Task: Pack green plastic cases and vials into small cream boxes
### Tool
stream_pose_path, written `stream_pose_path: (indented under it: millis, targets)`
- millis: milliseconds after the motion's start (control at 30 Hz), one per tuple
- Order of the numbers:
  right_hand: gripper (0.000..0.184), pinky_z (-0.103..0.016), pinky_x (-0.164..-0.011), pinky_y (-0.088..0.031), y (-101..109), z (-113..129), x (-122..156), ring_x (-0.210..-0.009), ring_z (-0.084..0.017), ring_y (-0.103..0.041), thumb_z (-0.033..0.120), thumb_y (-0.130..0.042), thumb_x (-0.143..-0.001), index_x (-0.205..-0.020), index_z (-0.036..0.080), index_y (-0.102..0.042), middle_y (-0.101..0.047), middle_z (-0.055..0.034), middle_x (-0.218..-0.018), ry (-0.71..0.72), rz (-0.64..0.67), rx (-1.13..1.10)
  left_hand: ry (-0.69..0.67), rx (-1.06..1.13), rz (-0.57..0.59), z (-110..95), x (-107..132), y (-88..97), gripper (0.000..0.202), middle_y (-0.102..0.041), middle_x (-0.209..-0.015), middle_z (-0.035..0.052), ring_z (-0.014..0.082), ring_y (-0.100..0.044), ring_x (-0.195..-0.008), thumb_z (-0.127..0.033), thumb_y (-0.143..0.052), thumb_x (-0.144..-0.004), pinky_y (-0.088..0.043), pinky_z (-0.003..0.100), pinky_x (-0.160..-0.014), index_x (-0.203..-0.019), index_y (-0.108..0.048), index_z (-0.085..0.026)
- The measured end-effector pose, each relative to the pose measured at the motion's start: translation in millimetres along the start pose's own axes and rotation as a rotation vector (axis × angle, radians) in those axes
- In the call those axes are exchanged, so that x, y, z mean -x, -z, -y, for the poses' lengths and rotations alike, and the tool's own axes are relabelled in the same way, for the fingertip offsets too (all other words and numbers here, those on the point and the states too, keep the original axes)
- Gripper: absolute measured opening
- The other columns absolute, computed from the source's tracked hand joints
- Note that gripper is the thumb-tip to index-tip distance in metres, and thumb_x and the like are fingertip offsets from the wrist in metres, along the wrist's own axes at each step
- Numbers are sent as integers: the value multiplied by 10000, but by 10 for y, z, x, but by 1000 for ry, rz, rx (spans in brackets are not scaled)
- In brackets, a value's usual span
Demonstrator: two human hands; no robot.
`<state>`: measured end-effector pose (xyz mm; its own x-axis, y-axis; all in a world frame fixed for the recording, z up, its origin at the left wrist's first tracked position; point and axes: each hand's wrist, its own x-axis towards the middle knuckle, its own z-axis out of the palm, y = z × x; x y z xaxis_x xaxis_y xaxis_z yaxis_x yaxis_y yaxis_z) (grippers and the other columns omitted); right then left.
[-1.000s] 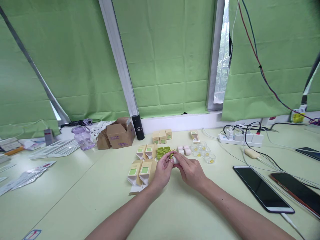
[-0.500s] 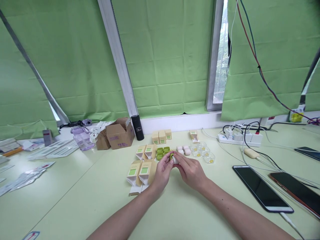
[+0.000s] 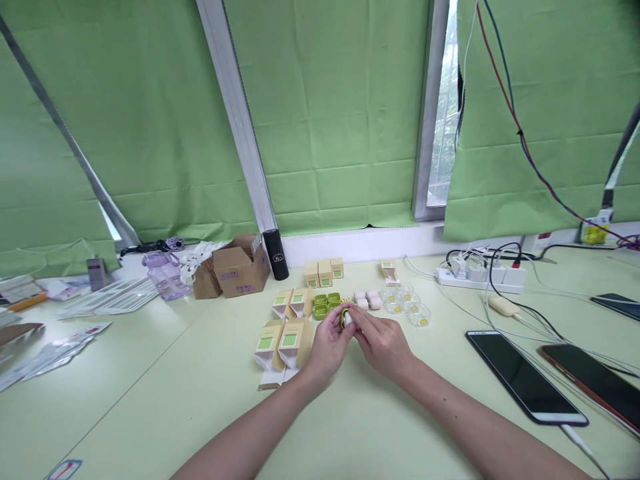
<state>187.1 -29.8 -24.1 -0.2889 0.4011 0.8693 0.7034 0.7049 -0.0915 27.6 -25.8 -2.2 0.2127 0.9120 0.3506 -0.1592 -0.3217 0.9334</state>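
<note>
My left hand point(image 3: 327, 344) and my right hand point(image 3: 383, 344) meet at mid-table, both pinched on one small green and white case point(image 3: 346, 318). Behind the fingers lie green cases point(image 3: 325, 305), pale pink pieces point(image 3: 367, 299) and clear plastic trays point(image 3: 407, 307). Open beige cartons with green labels point(image 3: 280, 341) lie just left of my left hand, more point(image 3: 293, 303) behind them, and shut cartons point(image 3: 324, 272) stand in a row further back.
A brown cardboard box point(image 3: 240, 267), a black cylinder point(image 3: 276, 255) and a purple bottle point(image 3: 163, 275) stand at the back left. A power strip point(image 3: 483, 275) with cables and two phones point(image 3: 525, 381) lie on the right. Papers point(image 3: 55, 350) lie far left.
My hands have stayed in place, turning the small case slightly between the fingers. A brown object has come into view at the far left edge.
</note>
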Motion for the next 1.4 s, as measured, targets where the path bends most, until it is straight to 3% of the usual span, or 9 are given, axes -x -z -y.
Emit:
stream_pose_path:
  millis: [300,467,700,833,900,967,1067,1167,1400]
  targets:
    - [513,-393,-866,-664,41,21,-24,-1119,-275,-768,143,-493,-1030,-1538,217,-492,-708,-162,-1375,-9,6,-50,14,16,2,-9,-3,20,614,-647,-1443,191,316,-595,-1383,-477,-819,-843,-458,468,-1195,-1338,-643,-161]
    - [612,-381,-767,-655,67,19,-36,-893,-250,-784,161,-527,-999,-1588,238,-376,-763,-128,-1246,-93,53,-132,48,98,44,-5,-7,30,671,-653,-1438,191,343,-612,-1360,-435,-848,-825,-520,477,-1135,-1400,-631,-164]
    - [454,-396,-798,-647,45,7,-25,-861,-231,-762,187,-574,-972,-1418,250,-518,-761,-94,-1185,-268,52,-289,89,140,72,-28,-1,81,821,-635,-1447,211,370,-598,-1370,-423,-894,-777,-539,482,-1109,-1481,-556,-170]
    - [389,-393,-809,-653,71,27,-86,-866,-209,-744,249,-640,-945,-1326,258,-561,-730,-92,-1224,-436,29,-500,74,47,52,-113,-24,168,678,-616,-1452,223,296,-763,-1020,-468,-814,-844,-652,390,-770,-1414,-581,-184]
    - [383,-378,-778,-656,79,36,-128,-859,-196,-727,295,-692,-917,-1279,259,-571,-715,-94,-1237,-540,10,-627,43,-8,17,-141,-67,212,582,-704,-1292,207,195,-748,-723,-496,-744,-893,-598,311,-595,-1350,-588,-170]
    - [414,-362,-712,-653,79,42,-171,-817,-183,-702,352,-740,-885,-1247,258,-563,-719,-84,-1188,-645,-4,-791,-24,-72,-48,-154,-131,248,476,-740,-1189,172,137,-692,-625,-463,-692,-932,-520,245,-520,-1291,-586,-170]
    - [484,-336,-610,-630,73,41,-227,-709,-163,-657,447,-795,-840,-1209,249,-553,-718,-26,-958,-759,-26,-1067,-117,-212,-96,-174,-235,276,346,-746,-1152,139,149,-695,-724,-326,-624,-968,-542,256,-605,-1280,-580,-183]
    - [518,-318,-557,-598,71,16,-262,-629,-152,-631,517,-838,-793,-1137,226,-584,-659,28,-762,-837,-42,-1217,-274,-463,-68,-233,-308,265,360,-731,-1186,107,200,-694,-969,-162,-555,-964,-578,363,-867,-1316,-596,-225]
    - [575,-282,-494,-505,70,-58,-281,-544,-129,-585,636,-859,-726,-1018,186,-653,-673,9,-703,-1001,-70,-1344,-546,-825,131,-263,-283,165,604,-558,-1429,87,292,-461,-1387,9,-566,-835,-426,539,-1174,-1345,-607,-312]
